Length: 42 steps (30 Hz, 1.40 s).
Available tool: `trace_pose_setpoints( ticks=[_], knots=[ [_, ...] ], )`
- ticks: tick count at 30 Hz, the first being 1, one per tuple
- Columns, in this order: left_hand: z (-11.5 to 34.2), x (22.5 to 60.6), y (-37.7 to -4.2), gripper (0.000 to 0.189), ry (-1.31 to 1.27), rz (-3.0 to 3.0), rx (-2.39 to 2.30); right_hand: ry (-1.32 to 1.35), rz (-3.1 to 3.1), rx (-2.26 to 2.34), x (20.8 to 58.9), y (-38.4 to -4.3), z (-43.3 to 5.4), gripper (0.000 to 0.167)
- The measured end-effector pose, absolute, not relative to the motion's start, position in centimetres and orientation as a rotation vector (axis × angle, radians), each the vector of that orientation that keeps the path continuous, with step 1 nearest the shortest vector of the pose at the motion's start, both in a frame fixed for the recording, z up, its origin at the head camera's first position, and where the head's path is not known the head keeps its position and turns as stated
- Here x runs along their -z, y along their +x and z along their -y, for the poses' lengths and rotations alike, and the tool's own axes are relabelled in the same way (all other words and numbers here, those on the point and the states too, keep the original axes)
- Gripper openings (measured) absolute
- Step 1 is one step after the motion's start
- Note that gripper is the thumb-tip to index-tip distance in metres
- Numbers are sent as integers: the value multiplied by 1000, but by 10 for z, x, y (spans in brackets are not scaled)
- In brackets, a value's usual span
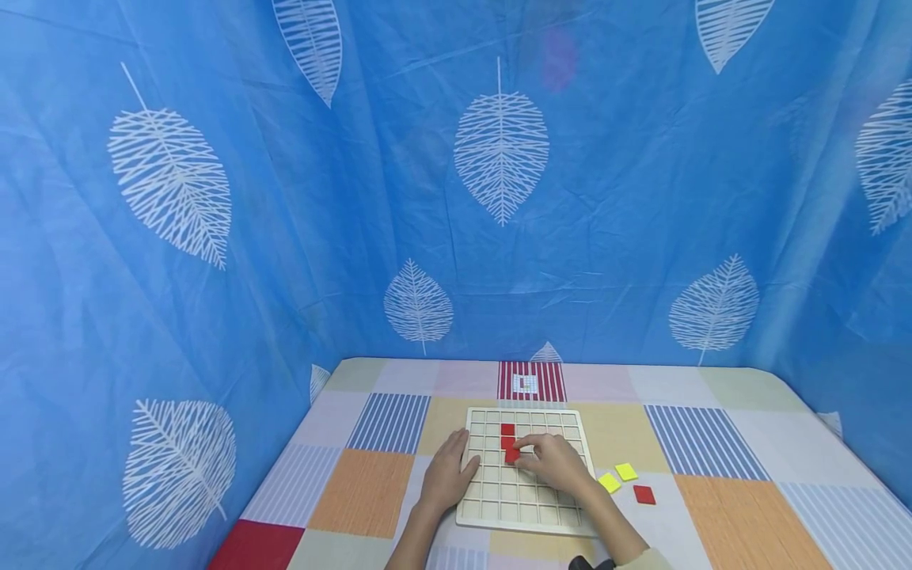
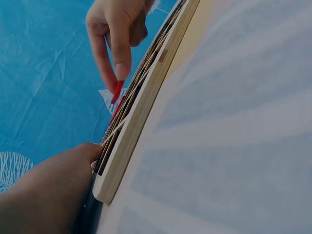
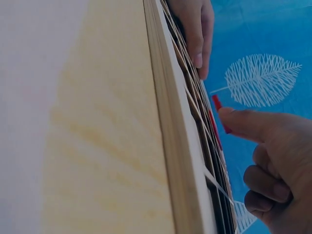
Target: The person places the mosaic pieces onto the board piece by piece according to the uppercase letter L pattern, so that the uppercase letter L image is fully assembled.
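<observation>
A pale wooden grid board (image 1: pixel 492 507) with square cells lies on the table in front of me. Two red square tiles (image 1: pixel 507 430) sit in its cells, one below the other. My right hand (image 1: pixel 554 462) pinches another red tile (image 1: pixel 511 456) between thumb and fingertips, just below that pair and close over the grid. In the right wrist view this held tile (image 3: pixel 222 114) is tilted, its edge above the board. My left hand (image 1: pixel 447 472) rests along the board's left edge, fingers extended and thumb over the rim.
Right of the board, two yellow tiles (image 1: pixel 609 482) and a loose red tile (image 1: pixel 644 495) lie on the patchwork tablecloth (image 1: pixel 741 514). A small printed grid card (image 1: pixel 525 385) is beyond the board. Blue leaf-patterned curtains (image 1: pixel 613 237) surround the table.
</observation>
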State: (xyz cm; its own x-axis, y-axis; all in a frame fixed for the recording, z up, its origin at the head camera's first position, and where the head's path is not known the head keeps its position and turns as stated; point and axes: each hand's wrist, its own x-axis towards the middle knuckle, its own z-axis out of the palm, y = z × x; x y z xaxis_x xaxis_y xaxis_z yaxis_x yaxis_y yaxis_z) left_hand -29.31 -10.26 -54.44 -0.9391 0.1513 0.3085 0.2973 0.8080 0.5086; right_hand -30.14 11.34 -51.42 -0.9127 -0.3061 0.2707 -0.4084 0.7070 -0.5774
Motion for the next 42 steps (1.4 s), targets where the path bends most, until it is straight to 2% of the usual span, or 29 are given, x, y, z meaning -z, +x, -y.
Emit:
trace_pose_setpoints(
  ticks=[28,37,42],
  knots=[
    [102,547,-294,55,-334,2748,842,623,2753,-1076,519,-303,-111,25],
    [101,548,-294,56,-334,2748,839,493,2737,-1162,518,-298,-146,22],
    [102,548,-294,56,-329,2748,832,512,2684,-1172,511,-291,-177,23]
  ],
)
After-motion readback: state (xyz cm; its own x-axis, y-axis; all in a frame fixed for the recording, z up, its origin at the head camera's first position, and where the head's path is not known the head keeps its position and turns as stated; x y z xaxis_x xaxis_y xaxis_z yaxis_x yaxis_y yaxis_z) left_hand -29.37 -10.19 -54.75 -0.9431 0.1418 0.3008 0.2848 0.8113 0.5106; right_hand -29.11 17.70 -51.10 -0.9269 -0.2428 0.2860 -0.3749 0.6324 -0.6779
